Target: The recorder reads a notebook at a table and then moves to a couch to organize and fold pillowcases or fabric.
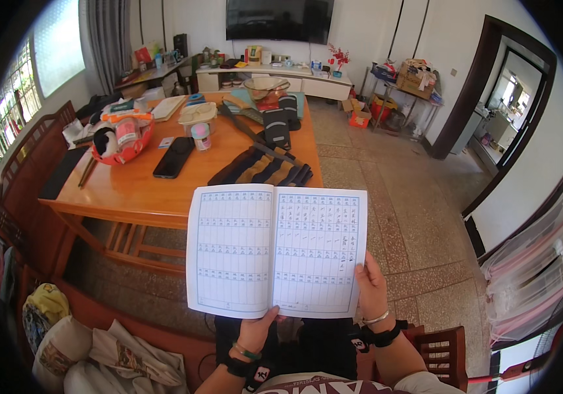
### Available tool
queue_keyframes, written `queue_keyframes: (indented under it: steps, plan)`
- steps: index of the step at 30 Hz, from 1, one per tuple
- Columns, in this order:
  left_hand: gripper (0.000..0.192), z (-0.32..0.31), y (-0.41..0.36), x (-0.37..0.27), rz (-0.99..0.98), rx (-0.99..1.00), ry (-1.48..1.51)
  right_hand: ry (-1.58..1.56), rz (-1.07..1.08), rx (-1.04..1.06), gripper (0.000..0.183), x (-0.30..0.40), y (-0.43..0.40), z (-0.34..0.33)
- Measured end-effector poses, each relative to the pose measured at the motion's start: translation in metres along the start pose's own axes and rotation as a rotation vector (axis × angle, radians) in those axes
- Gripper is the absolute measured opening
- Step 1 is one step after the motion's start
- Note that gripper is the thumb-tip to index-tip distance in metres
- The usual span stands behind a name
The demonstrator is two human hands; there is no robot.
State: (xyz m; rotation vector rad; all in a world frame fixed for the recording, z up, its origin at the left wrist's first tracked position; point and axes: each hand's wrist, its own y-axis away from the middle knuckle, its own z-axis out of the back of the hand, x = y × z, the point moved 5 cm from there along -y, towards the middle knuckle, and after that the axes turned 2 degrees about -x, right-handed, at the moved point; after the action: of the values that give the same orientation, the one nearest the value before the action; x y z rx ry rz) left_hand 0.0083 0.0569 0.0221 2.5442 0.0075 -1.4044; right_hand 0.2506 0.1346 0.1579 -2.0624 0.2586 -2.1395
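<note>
A ruled paper booklet (234, 236) lies spread before me, its two pages facing up. At the bottom of its fold, my left hand (255, 331) pinches it with the thumb on top. My right hand (373, 285) grips the right page's outer edge, thumb on the paper and fingers mostly hidden behind. Blue printed columns cover both pages, and handwriting fills the upper part of the right one. The left page bears only print. Both wrists wear a bangle and a black strap.
Beyond the booklet stands a wooden table (114, 189) with a smartphone (173, 157), a striped cloth (262, 166), a jar (201, 137), a red basket (124, 152) and a glass bowl (266, 88). Clothes (129, 357) lie on the bench at left. A wooden chair (440, 352) is at right.
</note>
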Motion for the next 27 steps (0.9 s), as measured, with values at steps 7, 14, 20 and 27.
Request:
queue_keyframes:
  steps: [7, 14, 20, 27]
  plan:
    - [0.016, 0.000, 0.000, 0.000, -0.026, -0.014, -0.020, -0.415, -0.252, -0.114, 0.037, -0.035, -0.001, 0.010]
    - [0.015, 0.003, -0.004, 0.001, -0.034, 0.011, -0.029, -0.540, -0.369, -0.033, 0.033, -0.047, -0.001, 0.006]
    - [0.016, 0.002, -0.005, 0.002, -0.034, 0.006, -0.030, -0.452, -0.308, -0.078, 0.030, -0.045, -0.003, 0.007]
    - [0.020, 0.002, -0.006, 0.005, -0.035, 0.004, -0.037, -0.364, -0.270, -0.103, 0.026, -0.037, -0.006, 0.008]
